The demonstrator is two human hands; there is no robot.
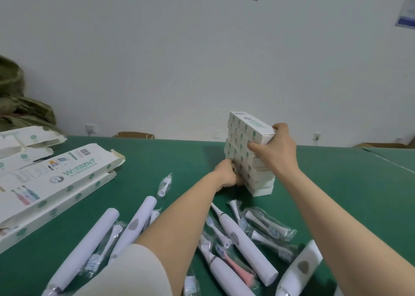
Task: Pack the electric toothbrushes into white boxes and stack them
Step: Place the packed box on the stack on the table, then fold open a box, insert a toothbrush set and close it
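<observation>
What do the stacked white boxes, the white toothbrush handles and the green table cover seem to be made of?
The stacked white boxes look like thin matte cardboard: folded edges show at their ends. The white toothbrush handles are probably smooth hard plastic with a soft sheen. The green table cover looks like matte felt or cloth, without glare; I cannot tell which.
</observation>
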